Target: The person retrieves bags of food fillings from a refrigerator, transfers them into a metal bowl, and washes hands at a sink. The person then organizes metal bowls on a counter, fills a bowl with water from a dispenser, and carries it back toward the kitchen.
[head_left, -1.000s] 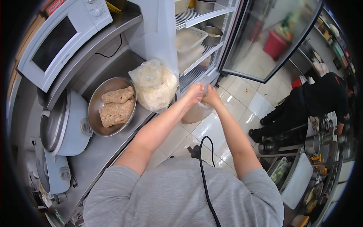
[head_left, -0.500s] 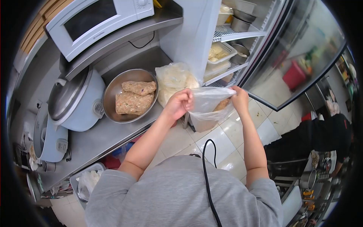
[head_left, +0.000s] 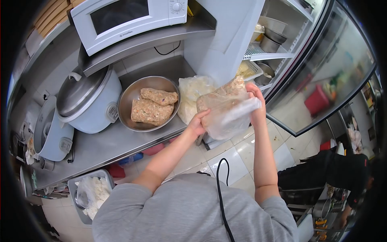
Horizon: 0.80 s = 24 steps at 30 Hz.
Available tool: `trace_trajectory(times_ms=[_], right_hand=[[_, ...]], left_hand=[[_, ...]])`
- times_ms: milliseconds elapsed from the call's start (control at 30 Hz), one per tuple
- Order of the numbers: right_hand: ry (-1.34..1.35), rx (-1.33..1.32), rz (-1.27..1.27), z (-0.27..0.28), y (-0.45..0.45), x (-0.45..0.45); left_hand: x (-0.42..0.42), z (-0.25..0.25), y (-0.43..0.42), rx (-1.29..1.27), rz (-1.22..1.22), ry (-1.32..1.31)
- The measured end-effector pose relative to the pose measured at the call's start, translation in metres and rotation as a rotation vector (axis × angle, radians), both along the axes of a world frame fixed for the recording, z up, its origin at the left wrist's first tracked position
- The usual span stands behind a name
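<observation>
Between my hands is a clear plastic bag (head_left: 231, 121) with a slab of minced meat (head_left: 219, 94) partly in it, its top end bare. My left hand (head_left: 198, 123) grips the lower left side of the bag. At the upper right, my right hand (head_left: 257, 103) is closed on the bunched plastic beside the meat. To the left, a steel bowl (head_left: 125, 97) on the counter holds two lumps of minced meat (head_left: 151, 112). A plastic bag with pale contents (head_left: 189, 94) sits between the bowl and the bag in my hands.
An open fridge door (head_left: 322, 84) stands at the right, beside shelves of containers (head_left: 269, 42). A microwave (head_left: 121, 22) is on a shelf above the counter (head_left: 94, 147). Rice cookers (head_left: 90, 101) stand at the left. A tub (head_left: 74, 183) is below. Another person (head_left: 330, 171) is at the right.
The bag has been lifted and tipped, and the meat's end now shows above the plastic. Both hands have moved from its stretched mouth to its sides. The view has shifted, with the bowl further right.
</observation>
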State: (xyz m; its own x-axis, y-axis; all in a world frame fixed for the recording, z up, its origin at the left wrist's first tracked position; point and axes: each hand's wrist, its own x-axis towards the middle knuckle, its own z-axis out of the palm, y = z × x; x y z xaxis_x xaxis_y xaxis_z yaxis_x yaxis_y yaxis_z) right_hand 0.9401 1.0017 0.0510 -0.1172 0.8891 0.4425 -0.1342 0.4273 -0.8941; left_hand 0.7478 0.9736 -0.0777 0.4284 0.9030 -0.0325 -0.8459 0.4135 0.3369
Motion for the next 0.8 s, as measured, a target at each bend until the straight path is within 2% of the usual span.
trace_trajectory(times_ms=[33, 167, 233, 267, 300, 433, 533, 633, 733, 800], right_hand=[[0.09, -0.119, 0.139, 0.003, -0.005, -0.001], [0.13, -0.011, 0.054, 0.004, -0.006, -0.02], [0.101, -0.044, 0.113, 0.0, 0.006, -0.01], [0.071, -0.079, 0.168, -0.005, 0.012, -0.006], [-0.005, -0.047, 0.082, 0.005, 0.004, -0.012], [0.005, -0.135, 0.103, -0.002, 0.015, -0.017], [0.072, -0.208, 0.117, -0.003, 0.018, -0.027], [0.134, -0.312, 0.252, 0.001, 0.024, -0.038], [0.227, -0.463, 0.315, 0.006, 0.032, -0.054], [0.196, -0.737, 0.412, 0.008, 0.039, -0.062]], left_hand=[[-0.007, 0.004, 0.0, -0.028, 0.004, 0.083], [-0.026, 0.024, -0.005, 0.021, 0.008, 0.22], [-0.035, 0.025, -0.006, 0.06, 0.031, 0.312], [-0.037, 0.026, -0.008, 0.057, 0.034, 0.313], [-0.039, 0.034, -0.013, 0.052, 0.057, 0.236], [-0.048, 0.049, -0.026, 0.018, 0.056, 0.026], [-0.052, 0.042, -0.028, 0.025, 0.11, 0.125], [-0.056, 0.03, -0.03, 0.002, 0.141, 0.14], [-0.057, 0.027, -0.039, -0.016, 0.178, 0.1], [-0.055, 0.028, -0.049, -0.002, 0.167, 0.035]])
